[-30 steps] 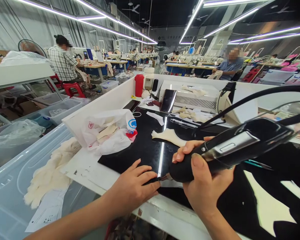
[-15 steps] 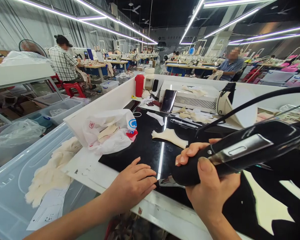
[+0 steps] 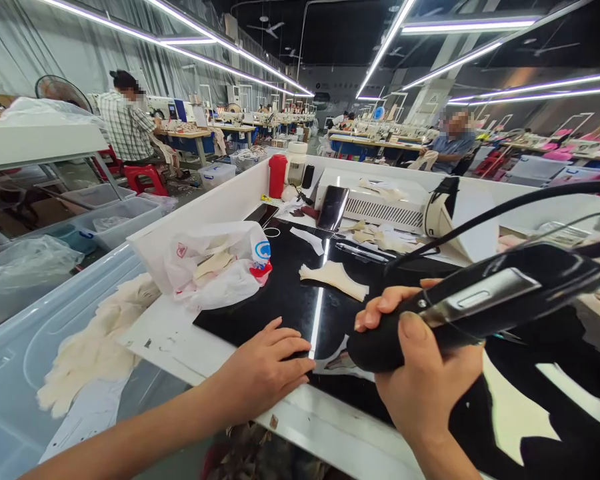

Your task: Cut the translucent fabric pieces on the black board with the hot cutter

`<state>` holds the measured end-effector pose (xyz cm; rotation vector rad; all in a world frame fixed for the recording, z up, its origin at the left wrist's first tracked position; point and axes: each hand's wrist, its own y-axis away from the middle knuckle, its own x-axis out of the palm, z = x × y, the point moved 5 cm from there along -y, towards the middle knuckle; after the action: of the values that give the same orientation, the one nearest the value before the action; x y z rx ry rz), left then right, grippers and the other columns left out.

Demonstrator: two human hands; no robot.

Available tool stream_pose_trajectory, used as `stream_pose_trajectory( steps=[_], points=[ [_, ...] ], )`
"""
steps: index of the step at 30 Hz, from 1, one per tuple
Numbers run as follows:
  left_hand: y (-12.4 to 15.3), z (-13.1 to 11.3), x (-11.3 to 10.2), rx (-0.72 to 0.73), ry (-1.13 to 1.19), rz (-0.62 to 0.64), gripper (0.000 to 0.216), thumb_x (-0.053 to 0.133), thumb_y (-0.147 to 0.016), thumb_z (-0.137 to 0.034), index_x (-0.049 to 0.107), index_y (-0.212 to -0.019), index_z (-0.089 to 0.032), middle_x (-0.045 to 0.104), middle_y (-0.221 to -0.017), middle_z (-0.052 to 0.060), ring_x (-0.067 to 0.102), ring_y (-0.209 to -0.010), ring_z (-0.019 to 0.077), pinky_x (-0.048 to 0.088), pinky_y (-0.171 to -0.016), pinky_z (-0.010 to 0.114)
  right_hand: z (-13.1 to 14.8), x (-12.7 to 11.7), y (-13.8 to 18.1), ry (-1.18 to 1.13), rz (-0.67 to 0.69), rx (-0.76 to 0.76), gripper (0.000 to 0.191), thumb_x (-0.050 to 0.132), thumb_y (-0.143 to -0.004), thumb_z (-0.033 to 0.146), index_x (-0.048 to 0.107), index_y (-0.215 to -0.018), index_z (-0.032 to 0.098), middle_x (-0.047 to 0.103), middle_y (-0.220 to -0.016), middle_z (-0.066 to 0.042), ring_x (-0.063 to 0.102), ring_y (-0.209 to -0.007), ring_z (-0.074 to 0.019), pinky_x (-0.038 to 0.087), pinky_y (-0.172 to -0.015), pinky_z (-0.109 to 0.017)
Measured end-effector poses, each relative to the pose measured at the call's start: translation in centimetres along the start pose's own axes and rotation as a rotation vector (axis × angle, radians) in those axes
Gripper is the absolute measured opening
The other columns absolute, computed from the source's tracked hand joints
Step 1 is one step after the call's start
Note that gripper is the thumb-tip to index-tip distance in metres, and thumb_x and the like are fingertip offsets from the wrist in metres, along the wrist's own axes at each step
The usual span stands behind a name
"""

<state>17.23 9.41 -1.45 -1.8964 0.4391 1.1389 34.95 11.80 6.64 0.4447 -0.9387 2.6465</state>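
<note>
In my right hand [image 3: 420,360] is a thick black handheld tool [image 3: 473,310] with a silver panel and a cord or hose; my thumb lies along its near side. Its rounded front end is low over the black board [image 3: 275,313]. My left hand [image 3: 265,367] rests at the board's near edge, fingers stretched out and holding nothing. Between my left fingertips and the tool's front end shows a thin, shiny, see-through-looking piece [image 3: 343,360], partly covered by the tool. Beyond it lies a cream cut fabric piece [image 3: 335,277]. A larger cream piece [image 3: 515,413] lies at right, near my right wrist.
A white plastic bag [image 3: 217,267] with cream pieces sits at the board's left. Farther back are a phone [image 3: 333,208], a red cup [image 3: 277,176] and fabric scraps. Cream fabric [image 3: 100,340] lies on a clear lidded bin [image 3: 10,380]. Two people sit beyond the table's raised rim.
The tool's front end has shifted slightly, and more of the shiny piece shows beside it. My left hand stays nearly in place. The whole view has moved a little.
</note>
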Motion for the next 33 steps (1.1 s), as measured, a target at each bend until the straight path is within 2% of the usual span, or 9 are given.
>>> stream_pose_trajectory(
  steps=[4,7,10,16,20,23,33],
  points=[
    [-1.3,0.8,-0.1,0.046,0.056,0.055,0.019,0.06,-0.103,-0.021,0.072,-0.117,-0.021,0.074,-0.122,0.007,0.067,-0.121,0.02,0.042,-0.121,0.048,1.0,-1.7,-1.7,0.035,-0.096,-0.016,0.038,0.082,-0.078,0.026,0.06,-0.108,0.026,0.066,-0.077,0.005,0.06,-0.056,-0.0147,0.055,-0.051,-0.032],
    [-3.3,2.0,-0.1,0.103,0.139,0.127,0.022,0.06,-0.103,-0.02,0.068,-0.124,-0.02,0.074,-0.125,0.006,0.065,-0.126,0.021,0.04,-0.122,0.047,1.2,-2.6,-2.5,0.071,-0.077,-0.047,0.043,0.085,-0.076,0.028,0.06,-0.111,0.026,0.067,-0.079,0.005,0.062,-0.057,-0.0154,0.056,-0.052,-0.032],
    [-5.5,2.8,0.1,0.166,0.246,0.24,0.035,0.065,-0.1,-0.023,0.061,-0.135,-0.022,0.069,-0.137,0.007,0.057,-0.138,0.0242,0.036,-0.125,0.049,1.0,-3.3,-2.6,0.119,-0.088,-0.067,0.048,0.088,-0.075,0.025,0.06,-0.114,0.027,0.068,-0.079,0.005,0.063,-0.058,-0.0146,0.057,-0.055,-0.032],
    [-7.8,3.2,1.0,0.196,0.427,0.448,0.06,0.074,-0.094,-0.028,0.05,-0.148,-0.029,0.064,-0.145,0.005,0.039,-0.153,0.026,0.026,-0.128,0.06,0.4,-3.2,-2.4,0.103,-0.139,-0.05,0.047,0.086,-0.078,0.026,0.058,-0.116,0.026,0.068,-0.079,0.005,0.063,-0.058,-0.0147,0.057,-0.054,-0.031],
    [-8.5,3.2,1.7,0.196,0.487,0.545,0.062,0.075,-0.093,-0.031,0.049,-0.149,-0.028,0.06,-0.149,0.007,0.038,-0.154,0.0288,0.017,-0.128,0.064,0.1,-3.0,-2.4,0.09,-0.151,-0.024,0.047,0.086,-0.076,0.027,0.058,-0.114,0.026,0.068,-0.079,0.005,0.062,-0.057,-0.0143,0.057,-0.053,-0.031],
    [-8.7,3.3,2.3,0.176,0.529,0.618,0.063,0.076,-0.093,-0.035,0.05,-0.149,-0.025,0.059,-0.15,0.01,0.041,-0.152,0.0321,0.015,-0.128,0.064,-0.1,-2.8,-2.5,0.092,-0.152,-0.031,0.047,0.086,-0.075,0.029,0.057,-0.112,0.025,0.067,-0.077,0.006,0.061,-0.057,-0.0146,0.057,-0.051,-0.031],
    [-8.5,3.5,3.0,0.189,0.617,0.543,0.075,0.08,-0.088,-0.039,0.045,-0.152,-0.019,0.057,-0.151,0.014,0.043,-0.15,0.0343,0.009,-0.128,0.067,-0.8,-2.7,-2.8,0.082,-0.129,-0.071,0.044,0.082,-0.076,0.026,0.058,-0.113,0.025,0.067,-0.076,0.005,0.06,-0.055,-0.0148,0.056,-0.049,-0.03]
  ],
)
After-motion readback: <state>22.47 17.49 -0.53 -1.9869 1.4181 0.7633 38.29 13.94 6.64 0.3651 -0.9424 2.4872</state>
